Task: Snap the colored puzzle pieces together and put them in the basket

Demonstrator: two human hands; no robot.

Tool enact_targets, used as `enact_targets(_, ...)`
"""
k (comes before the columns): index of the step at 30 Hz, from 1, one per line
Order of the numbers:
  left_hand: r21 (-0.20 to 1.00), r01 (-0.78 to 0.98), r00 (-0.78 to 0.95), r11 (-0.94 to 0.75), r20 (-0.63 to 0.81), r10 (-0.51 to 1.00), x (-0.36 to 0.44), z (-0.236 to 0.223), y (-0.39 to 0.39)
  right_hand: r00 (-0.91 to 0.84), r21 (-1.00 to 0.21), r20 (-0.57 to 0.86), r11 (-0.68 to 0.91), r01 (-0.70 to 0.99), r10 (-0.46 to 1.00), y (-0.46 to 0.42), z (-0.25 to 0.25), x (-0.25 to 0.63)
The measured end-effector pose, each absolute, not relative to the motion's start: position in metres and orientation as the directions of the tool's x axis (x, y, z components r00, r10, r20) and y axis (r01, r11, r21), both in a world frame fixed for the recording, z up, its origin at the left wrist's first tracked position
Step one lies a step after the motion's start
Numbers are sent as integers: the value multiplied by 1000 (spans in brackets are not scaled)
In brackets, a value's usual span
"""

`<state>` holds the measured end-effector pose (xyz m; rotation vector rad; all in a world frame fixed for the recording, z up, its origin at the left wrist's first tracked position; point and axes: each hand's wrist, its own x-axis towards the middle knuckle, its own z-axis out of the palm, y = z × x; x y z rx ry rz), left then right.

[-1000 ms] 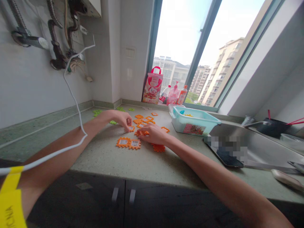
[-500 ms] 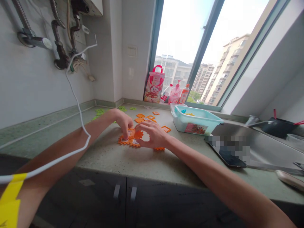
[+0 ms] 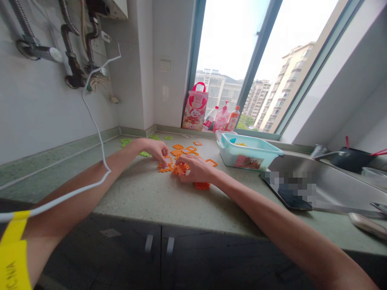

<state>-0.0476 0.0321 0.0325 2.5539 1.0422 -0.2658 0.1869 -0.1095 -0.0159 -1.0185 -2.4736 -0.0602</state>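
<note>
My left hand (image 3: 159,151) bends down with its fingers closed at a flat orange interlocking tile (image 3: 165,167), toothed at its edges and printed in the middle. To its right, my right hand (image 3: 198,167) curls its fingers and thumb around orange interlocking tiles (image 3: 180,169); how many it holds is hidden. Under its wrist lies another orange tile (image 3: 202,186) on the counter. Several more orange tiles (image 3: 177,150) lie flat just behind both hands, and one (image 3: 211,162) rests to the right.
Green tiles (image 3: 145,154) lie behind my left arm. A light-blue bin (image 3: 256,161) with pieces inside stands right of the tiles. Beyond it are a dark flat device (image 3: 290,199) and a steel sink (image 3: 338,189). A white cable (image 3: 104,155) crosses my left arm. Bottles (image 3: 222,119) line the window.
Both hands have shifted slightly. The orange tiles in front of my left hand have left their spot near the counter's front; my right hand's fingers have closed around tiles.
</note>
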Motion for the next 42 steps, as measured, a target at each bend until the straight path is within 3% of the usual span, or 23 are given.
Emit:
enact_targets(7, 613, 664, 745, -428, -489, 455, -44, 44, 10, -529, -180, 634, 773, 608, 564, -107, -12, 193)
enact_targets(12, 680, 637, 758, -363, -466, 456, -39, 36, 5, -578, -168, 625, 813, 558, 526, -117, -13, 180)
enact_targets(15, 618, 648, 732, -445, -342, 589, -38, 23, 16, -653, -156, 512, 808, 568, 558, -123, -16, 170)
enact_targets(18, 409, 700, 648, -586, -19, 761, -37, 11, 31, -642, -198, 395, 743, 639, 657, -126, -17, 165)
enact_targets(21, 168, 726, 615, -667, 273, 739, -37, 3, 40, -621, -238, 367, 715, 657, 692, -126, -17, 164)
enact_targets(23, 95, 722, 621, -685, 348, 702, -35, -2, 41, -638, -223, 376, 734, 642, 672, -125, -17, 165)
enact_targets(27, 40, 621, 727, -782, 344, 595, -27, -14, 37, -676, -155, 386, 767, 623, 627, -126, -18, 164)
enact_targets(30, 69, 541, 800, -838, 265, 538, -21, -22, 38, -668, -144, 388, 758, 636, 635, -129, -17, 163)
enact_targets(42, 196, 568, 775, -800, 200, 599, -19, -33, 52, -569, -193, 435, 690, 698, 698, -126, -28, 136)
